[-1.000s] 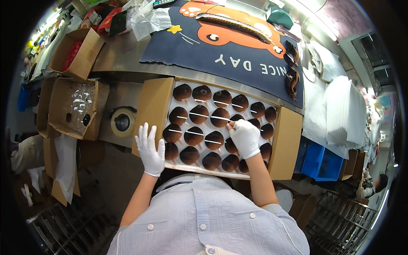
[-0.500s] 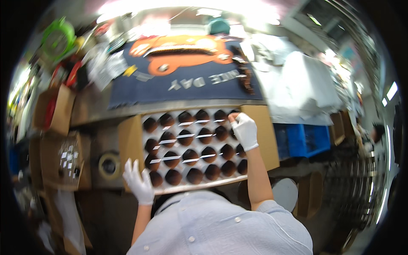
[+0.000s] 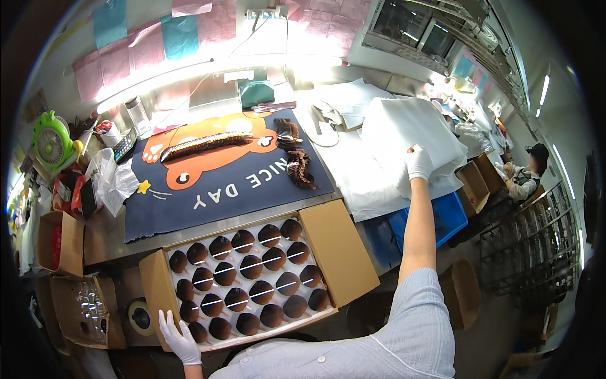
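Firstly, one open cardboard carton at the near edge of the workbench, its flaps folded out to left and right. Contents: brown gradient lenses, laid in rows on white lining, glossy with reflected light.

Left hand, white-gloved: at the carton's near left corner, fingers extended and spread, clasping nothing.

Right hand, white-gloved, arm outstretched: on the stack of white sheets to the right of the mat, fingers curled; whether a sheet is pinched cannot be told.

Beyond the carton: one navy mat with an orange bear print, bearing a long row of dark lenses and, at its right, a bunch of brown lenses.

Right, below the sheets: one blue plastic bin. Left of the carton: one tape roll. Far left: one green fan.
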`<act>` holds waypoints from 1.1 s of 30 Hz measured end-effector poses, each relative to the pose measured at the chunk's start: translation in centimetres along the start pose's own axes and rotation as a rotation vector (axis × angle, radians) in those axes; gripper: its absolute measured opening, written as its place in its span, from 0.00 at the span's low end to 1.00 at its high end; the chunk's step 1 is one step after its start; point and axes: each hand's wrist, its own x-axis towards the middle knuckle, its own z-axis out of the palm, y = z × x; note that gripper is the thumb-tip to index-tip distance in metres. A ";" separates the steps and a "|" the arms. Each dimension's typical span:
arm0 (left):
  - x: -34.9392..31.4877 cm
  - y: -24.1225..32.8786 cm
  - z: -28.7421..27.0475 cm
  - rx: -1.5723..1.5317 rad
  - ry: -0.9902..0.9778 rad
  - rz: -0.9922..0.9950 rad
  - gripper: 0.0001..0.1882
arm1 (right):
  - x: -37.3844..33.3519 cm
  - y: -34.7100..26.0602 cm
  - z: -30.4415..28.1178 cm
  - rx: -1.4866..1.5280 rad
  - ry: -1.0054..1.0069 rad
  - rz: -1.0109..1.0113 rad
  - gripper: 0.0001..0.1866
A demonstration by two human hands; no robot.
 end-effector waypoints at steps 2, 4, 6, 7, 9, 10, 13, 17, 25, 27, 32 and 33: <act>0.1 0.0 0.3 -0.001 0.007 0.000 0.21 | -0.1 0.7 -0.6 0.086 -0.216 -0.046 0.10; 0.0 -0.2 -0.1 0.024 0.027 0.014 0.21 | -2.1 -1.0 -1.9 0.191 -0.532 -0.291 0.10; -0.5 -0.8 -0.4 0.046 0.045 -0.005 0.21 | -7.4 -6.0 -5.6 0.373 -0.889 -0.568 0.11; -0.4 -1.2 -0.1 0.025 0.050 -0.030 0.22 | -10.8 -9.0 -8.0 0.499 -1.044 -0.610 0.12; -0.3 -1.4 0.1 -0.003 0.068 -0.065 0.23 | -17.2 -11.8 -8.5 0.850 -1.191 -0.591 0.10; 0.0 -0.9 0.0 0.024 0.065 -0.065 0.23 | -20.1 -13.5 -8.7 0.910 -1.276 -0.520 0.09; 2.2 3.4 -1.9 0.059 0.104 0.130 0.23 | -28.5 -17.9 -7.7 1.064 -1.459 -0.421 0.09; 5.3 9.7 -1.7 -1.074 -0.327 -0.189 0.32 | -36.5 -24.2 -9.2 0.960 -1.639 -0.534 0.09; 8.1 9.2 0.9 -0.914 -0.342 -0.377 0.37 | -37.7 -25.3 -11.1 0.999 -1.679 -0.137 0.25; 7.6 7.2 0.7 -0.662 -0.205 -0.264 0.36 | -36.9 -22.5 -9.0 1.026 -1.497 0.056 0.29; 7.0 4.6 1.7 -0.404 -0.057 -0.174 0.33 | -36.0 -19.2 -4.7 0.949 -1.332 0.056 0.30; 7.2 4.8 1.5 -0.380 -0.045 -0.157 0.32 | -35.5 -19.6 -4.9 0.987 -1.285 0.056 0.28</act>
